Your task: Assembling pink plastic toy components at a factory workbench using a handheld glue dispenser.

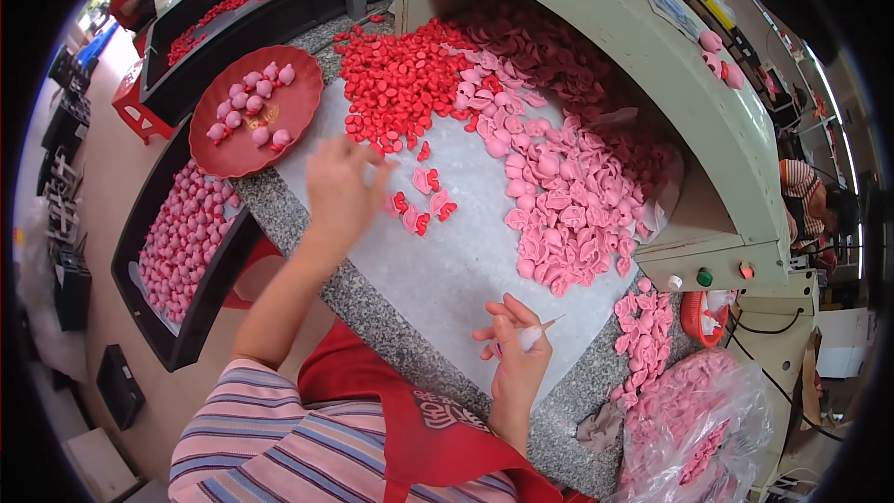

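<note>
My left hand (pixel 340 191) is over the left part of a white sheet (pixel 400 275), blurred by motion, so whether its fingers hold anything is unclear. Beside its fingertips lie several small pink shell-like pieces (pixel 422 180) with red parts joined to them. Nearer to me, my right hand (pixel 518 354) is closed around a small white squeeze bottle (pixel 530 337) with a thin needle tip pointing up to the right. A heap of small glossy red pieces (pixel 396 79) lies beyond my left hand. Loose pink shell halves (pixel 568 214) cover the sheet's right side.
A red scalloped plate (pixel 300 104) with several pink round pieces stands at the left. Below it, a black tray (pixel 130 261) is full of similar pieces. A grey-green metal housing (pixel 736 130) arches over the right side, near a clear bag (pixel 745 410) of pink parts.
</note>
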Motion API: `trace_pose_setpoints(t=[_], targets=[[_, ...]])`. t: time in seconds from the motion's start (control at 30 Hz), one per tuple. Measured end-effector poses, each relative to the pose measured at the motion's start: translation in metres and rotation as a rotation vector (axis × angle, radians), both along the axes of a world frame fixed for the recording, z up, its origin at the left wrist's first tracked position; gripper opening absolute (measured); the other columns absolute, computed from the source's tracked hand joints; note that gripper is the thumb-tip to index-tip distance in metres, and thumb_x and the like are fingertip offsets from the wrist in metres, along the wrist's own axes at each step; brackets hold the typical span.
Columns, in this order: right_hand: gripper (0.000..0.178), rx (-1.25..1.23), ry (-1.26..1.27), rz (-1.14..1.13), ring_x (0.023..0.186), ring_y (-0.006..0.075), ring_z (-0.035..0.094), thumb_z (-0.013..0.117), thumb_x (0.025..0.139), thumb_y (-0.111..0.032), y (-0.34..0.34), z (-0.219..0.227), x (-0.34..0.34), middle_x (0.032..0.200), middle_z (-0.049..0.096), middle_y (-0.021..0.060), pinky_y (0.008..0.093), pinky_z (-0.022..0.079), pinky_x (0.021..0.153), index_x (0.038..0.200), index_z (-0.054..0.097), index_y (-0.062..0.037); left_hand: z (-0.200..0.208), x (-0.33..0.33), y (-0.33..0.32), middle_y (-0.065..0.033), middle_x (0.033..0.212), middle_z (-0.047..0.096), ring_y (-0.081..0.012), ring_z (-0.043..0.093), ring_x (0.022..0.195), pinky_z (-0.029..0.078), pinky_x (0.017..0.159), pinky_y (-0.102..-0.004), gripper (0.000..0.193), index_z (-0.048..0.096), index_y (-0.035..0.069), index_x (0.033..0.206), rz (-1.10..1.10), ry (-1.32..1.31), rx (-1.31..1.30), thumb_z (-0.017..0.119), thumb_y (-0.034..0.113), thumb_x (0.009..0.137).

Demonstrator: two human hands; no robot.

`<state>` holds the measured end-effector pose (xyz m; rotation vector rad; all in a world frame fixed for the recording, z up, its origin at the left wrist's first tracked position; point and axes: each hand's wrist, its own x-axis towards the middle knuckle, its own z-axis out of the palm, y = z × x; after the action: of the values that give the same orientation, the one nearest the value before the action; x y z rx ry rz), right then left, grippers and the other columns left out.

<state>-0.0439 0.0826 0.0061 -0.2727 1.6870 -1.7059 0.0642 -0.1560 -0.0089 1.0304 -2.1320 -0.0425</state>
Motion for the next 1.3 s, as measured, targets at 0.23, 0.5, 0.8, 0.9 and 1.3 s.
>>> trace_pose_setpoints(t=[0.23,0.5,0.8,0.9,1.3], targets=[[0.028,0.01,0.026,-0.081,0.06,0.0154,0.058,0.058,0.08,-0.008,0.026,0.009,-0.003,0.091,0.061,0.0135,0.0221,0.04,0.044,0.106,0.053,0.002,-0.028,-0.047,0.043,-0.0051,0.069,0.051,-0.0222,0.051,0.072,0.037,0.064,-0.0355,0.011,0.061,0.007,0.065,-0.034,-0.042,0.16,0.07,0.014,0.063],[0.03,0.002,0.158,-0.099,0.065,0.0131,0.057,0.055,0.077,0.002,0.04,0.021,-0.012,0.093,0.056,0.0098,0.0208,0.042,0.051,0.107,0.052,0.0017,-0.033,-0.076,0.072,-0.0065,0.074,0.057,-0.0234,0.055,0.07,0.042,0.058,-0.0354,0.007,0.059,0.006,0.071,-0.398,-0.149,0.221,0.064,0.007,0.066],[0.031,0.021,0.196,-0.079,0.069,0.0111,0.055,0.054,0.078,0.003,0.052,0.014,-0.017,0.091,0.053,0.0062,0.0206,0.043,0.055,0.109,0.052,0.0,-0.026,-0.079,0.084,-0.0068,0.074,0.058,-0.0247,0.057,0.073,0.047,0.06,-0.0346,0.01,0.062,0.006,0.078,-0.436,-0.186,0.304,0.063,0.006,0.068],[0.03,0.037,0.183,-0.029,0.069,0.0112,0.055,0.054,0.078,0.003,0.049,0.013,-0.017,0.09,0.052,0.0059,0.0206,0.043,0.055,0.109,0.052,-0.0004,-0.023,-0.072,0.078,-0.0079,0.077,0.059,-0.025,0.058,0.075,0.047,0.06,-0.0339,0.015,0.062,0.005,0.083,-0.468,-0.113,0.546,0.063,0.007,0.068],[0.031,0.064,0.163,0.093,0.072,0.0109,0.055,0.052,0.079,0.002,0.042,0.007,-0.009,0.089,0.051,0.005,0.0205,0.043,0.057,0.109,0.051,-0.0011,-0.017,-0.053,0.073,-0.0086,0.085,0.058,-0.0218,0.059,0.073,0.048,0.064,-0.0314,0.016,0.061,0.003,0.084,-0.728,-0.322,0.503,0.065,0.01,0.07]])
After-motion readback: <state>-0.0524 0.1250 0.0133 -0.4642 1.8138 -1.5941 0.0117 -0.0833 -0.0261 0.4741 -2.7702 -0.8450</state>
